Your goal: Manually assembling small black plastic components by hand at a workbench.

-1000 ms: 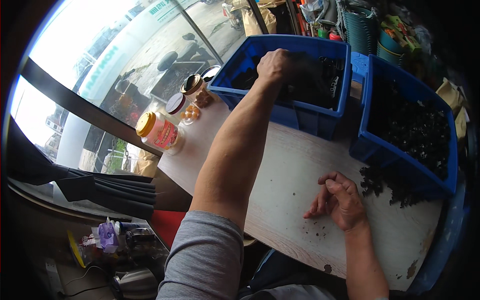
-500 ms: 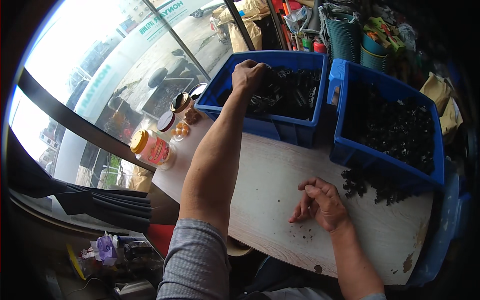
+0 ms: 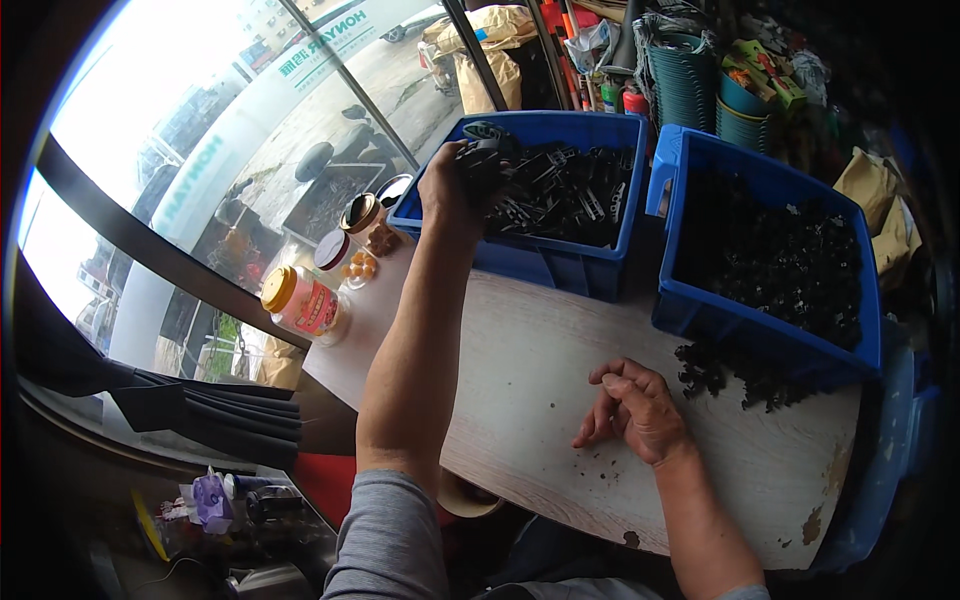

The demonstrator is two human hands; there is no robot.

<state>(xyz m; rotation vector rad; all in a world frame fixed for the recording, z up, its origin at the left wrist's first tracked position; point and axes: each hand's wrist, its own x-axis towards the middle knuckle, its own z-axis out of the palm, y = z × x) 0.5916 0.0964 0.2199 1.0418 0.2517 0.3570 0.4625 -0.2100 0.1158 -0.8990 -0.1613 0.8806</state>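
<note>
Black plastic parts (image 3: 560, 195), small and angular, fill the left blue plastic crate (image 3: 545, 262) at the far edge of the pale wood-grain table (image 3: 530, 370). Left hand (image 3: 455, 185) is raised over the crate's near-left corner, fingers closed round a clump of the black parts; how many pieces it grips cannot be made out. Right hand (image 3: 635, 410) rests on the table near its middle, fingers loosely curled, knuckles up; whether anything lies under the palm cannot be told.

Surface: table top is light, worn, with dark stains and chipped spots toward its near right corner. A second blue plastic crate (image 3: 700, 310) stands at the far right edge, just beside the first, also loaded with smaller black pieces. A loose heap of black plastic bits (image 3: 730, 375) lies on the table, touching that crate's near wall. Small dark crumbs are scattered near the right hand.

At the table's left edge stands a row of clear jars (image 3: 330, 270) with snacks inside, the nearest with a yellow lid, another with a red-rimmed lid.

Room: large glass window (image 3: 200, 150) on the left, bright street beyond. Behind the crates, stacked teal plastic baskets (image 3: 685, 85), sacks and mixed goods, crowded and dim.

Hidden or unclear: right side of the frame falls into shadow; shapes of individual parts in the right crate are not resolvable. Both forearms enter from the lower edge, grey sleeves cut off there. Clutter on the floor lower left is too small to identify.
</note>
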